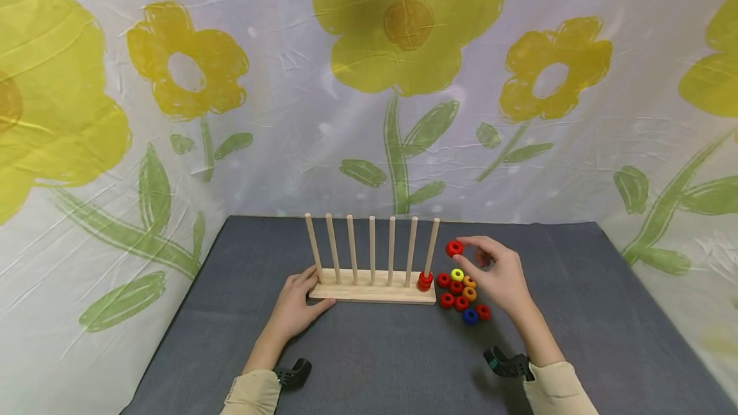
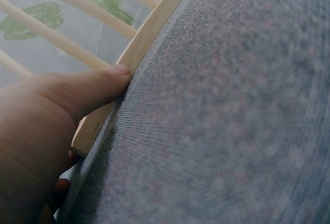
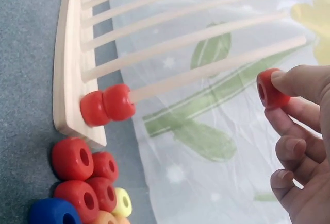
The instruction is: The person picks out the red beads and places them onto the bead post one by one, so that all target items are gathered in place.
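Note:
A wooden peg stand (image 1: 369,294) with a row of upright pegs sits on the table. My left hand (image 1: 292,309) holds its left end, the thumb (image 2: 103,87) along the front edge and the other fingers around the far side. Between thumb and fingertips, my right hand (image 1: 500,276) pinches a red bead (image 1: 454,248), raised just right of the top of the rightmost peg (image 1: 432,245). Two red beads (image 3: 107,105) are stacked at the bottom of that peg. The bead's hole (image 3: 261,90) shows in the right wrist view.
Right of the stand lies a cluster of loose beads: several red ones (image 1: 446,300), a yellow bead (image 1: 457,275), orange beads (image 1: 469,294) and a blue bead (image 1: 470,316). Dark grey cloth (image 1: 392,364) covers the table. Behind hangs a flower-print curtain (image 1: 277,146).

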Demonstrator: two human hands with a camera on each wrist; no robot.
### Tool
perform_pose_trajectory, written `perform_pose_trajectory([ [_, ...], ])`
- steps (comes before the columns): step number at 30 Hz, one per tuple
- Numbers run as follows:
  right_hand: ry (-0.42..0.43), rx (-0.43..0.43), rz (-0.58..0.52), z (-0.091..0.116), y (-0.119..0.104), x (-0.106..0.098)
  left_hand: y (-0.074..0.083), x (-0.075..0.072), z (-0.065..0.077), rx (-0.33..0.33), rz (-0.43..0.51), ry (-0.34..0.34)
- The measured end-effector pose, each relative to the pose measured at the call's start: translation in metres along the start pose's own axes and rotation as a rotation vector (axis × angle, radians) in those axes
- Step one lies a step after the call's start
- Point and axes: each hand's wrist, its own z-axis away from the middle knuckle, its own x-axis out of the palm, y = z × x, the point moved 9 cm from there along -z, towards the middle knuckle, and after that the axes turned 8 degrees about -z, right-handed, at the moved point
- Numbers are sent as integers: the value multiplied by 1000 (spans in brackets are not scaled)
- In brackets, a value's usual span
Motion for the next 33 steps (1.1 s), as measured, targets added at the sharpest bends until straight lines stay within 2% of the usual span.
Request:
perform_pose_trajectory([
  [33, 20, -66, 17, -17, -25, -5, 0, 0, 0, -3, -5, 1],
])
